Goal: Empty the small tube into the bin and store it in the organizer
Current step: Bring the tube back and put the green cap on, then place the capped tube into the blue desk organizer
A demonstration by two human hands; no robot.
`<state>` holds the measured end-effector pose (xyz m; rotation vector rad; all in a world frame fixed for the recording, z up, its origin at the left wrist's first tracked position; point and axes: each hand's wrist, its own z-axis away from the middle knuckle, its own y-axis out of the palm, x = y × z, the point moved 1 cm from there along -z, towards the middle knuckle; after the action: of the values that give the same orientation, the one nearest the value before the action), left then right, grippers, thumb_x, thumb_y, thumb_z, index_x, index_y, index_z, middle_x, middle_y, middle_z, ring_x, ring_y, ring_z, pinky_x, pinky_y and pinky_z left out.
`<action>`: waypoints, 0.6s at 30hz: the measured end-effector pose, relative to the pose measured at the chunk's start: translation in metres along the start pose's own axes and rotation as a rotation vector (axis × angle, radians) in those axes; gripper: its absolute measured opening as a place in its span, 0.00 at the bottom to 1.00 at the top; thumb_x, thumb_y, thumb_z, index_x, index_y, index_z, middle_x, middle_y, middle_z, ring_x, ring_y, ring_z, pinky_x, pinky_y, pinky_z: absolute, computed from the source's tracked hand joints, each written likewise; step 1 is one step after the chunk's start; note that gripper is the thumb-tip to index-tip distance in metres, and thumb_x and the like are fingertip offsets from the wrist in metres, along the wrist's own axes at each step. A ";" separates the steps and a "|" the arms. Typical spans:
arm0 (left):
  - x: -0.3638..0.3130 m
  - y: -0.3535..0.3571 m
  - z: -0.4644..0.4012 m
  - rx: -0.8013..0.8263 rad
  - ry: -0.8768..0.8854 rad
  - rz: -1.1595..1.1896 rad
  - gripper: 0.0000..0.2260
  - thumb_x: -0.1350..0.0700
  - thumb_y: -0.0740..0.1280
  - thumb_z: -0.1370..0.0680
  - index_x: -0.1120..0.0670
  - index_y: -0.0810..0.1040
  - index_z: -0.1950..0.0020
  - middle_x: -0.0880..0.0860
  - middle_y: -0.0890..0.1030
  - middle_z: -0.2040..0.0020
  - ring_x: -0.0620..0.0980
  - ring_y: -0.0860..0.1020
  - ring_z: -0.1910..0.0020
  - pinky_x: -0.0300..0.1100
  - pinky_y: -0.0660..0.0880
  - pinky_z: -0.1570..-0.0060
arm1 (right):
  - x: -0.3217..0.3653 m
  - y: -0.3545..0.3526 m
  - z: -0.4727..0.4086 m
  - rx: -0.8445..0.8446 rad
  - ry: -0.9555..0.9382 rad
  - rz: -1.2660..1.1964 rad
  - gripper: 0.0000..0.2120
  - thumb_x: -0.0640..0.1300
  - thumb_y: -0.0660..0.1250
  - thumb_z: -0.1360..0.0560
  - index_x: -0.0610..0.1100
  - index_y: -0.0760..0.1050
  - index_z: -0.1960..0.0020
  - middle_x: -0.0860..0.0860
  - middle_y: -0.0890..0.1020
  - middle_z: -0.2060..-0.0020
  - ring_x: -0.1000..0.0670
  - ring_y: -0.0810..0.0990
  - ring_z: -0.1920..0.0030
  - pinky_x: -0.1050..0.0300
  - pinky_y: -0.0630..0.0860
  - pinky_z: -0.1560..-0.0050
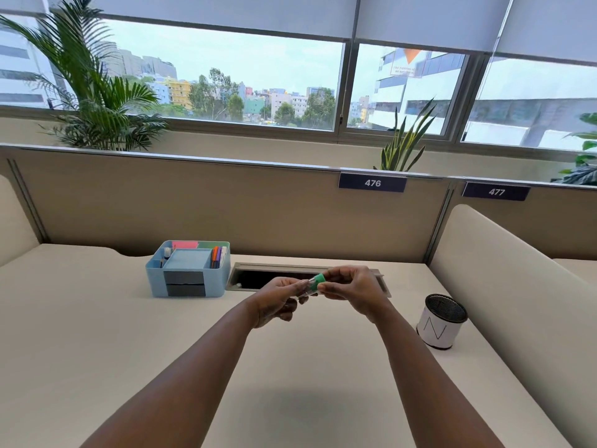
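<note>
A small clear tube [310,287] with a green cap [319,279] is held above the middle of the desk. My left hand [279,300] grips the clear body from the left. My right hand [350,287] pinches the green cap from the right. The cap is on the tube. The light blue organizer [155,276] stands at the back left of the desk with pens and sticky notes in its compartments. The bin [442,321], a small round white container with a black mesh rim, stands on the desk at the right.
A recessed cable tray [258,278] is cut into the desk just behind my hands. A beige partition [226,205] closes the back and a padded divider [517,286] closes the right side. Plants and windows lie beyond.
</note>
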<state>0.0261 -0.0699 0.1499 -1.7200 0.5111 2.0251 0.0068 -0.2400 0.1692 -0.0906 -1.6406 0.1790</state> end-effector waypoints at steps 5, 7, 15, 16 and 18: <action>0.010 0.000 -0.001 -0.045 -0.019 -0.068 0.09 0.52 0.60 0.21 0.51 0.77 0.57 0.51 0.73 0.62 0.42 0.70 0.71 0.32 0.72 0.74 | -0.008 0.000 0.000 0.012 0.032 0.062 0.14 0.29 0.70 0.33 0.30 0.75 0.48 0.40 0.80 0.58 0.53 0.80 0.66 0.66 0.81 0.65; 0.019 -0.003 -0.001 -0.094 -0.025 -0.077 0.07 0.51 0.61 0.22 0.49 0.78 0.55 0.51 0.76 0.59 0.43 0.74 0.65 0.33 0.76 0.69 | -0.012 0.004 -0.001 0.019 0.032 0.065 0.14 0.29 0.71 0.33 0.31 0.76 0.49 0.41 0.81 0.58 0.51 0.80 0.64 0.67 0.81 0.65; 0.069 -0.061 0.009 -0.645 -0.059 -0.360 0.19 0.51 0.61 0.22 0.55 0.70 0.33 0.59 0.76 0.38 0.54 0.74 0.43 0.47 0.73 0.46 | -0.035 0.034 -0.019 -0.059 0.039 0.116 0.10 0.33 0.74 0.36 0.43 0.78 0.58 0.40 0.82 0.59 0.49 0.80 0.64 0.64 0.80 0.65; 0.072 -0.068 0.012 -0.708 -0.055 -0.480 0.19 0.53 0.62 0.22 0.56 0.68 0.31 0.59 0.76 0.37 0.55 0.74 0.41 0.47 0.73 0.44 | -0.036 0.036 -0.020 -0.068 0.037 0.133 0.10 0.33 0.74 0.36 0.44 0.78 0.59 0.40 0.82 0.59 0.48 0.80 0.64 0.64 0.80 0.65; 0.077 -0.087 0.018 -0.800 -0.049 -0.631 0.22 0.57 0.63 0.23 0.57 0.65 0.30 0.60 0.73 0.33 0.57 0.72 0.35 0.49 0.72 0.39 | -0.037 0.044 -0.025 -0.069 0.030 0.148 0.11 0.33 0.75 0.36 0.45 0.78 0.59 0.41 0.82 0.60 0.49 0.80 0.64 0.66 0.80 0.66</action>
<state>0.0475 0.0195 0.0767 -1.8780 -0.8820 1.8624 0.0322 -0.2014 0.1274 -0.2667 -1.6112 0.2324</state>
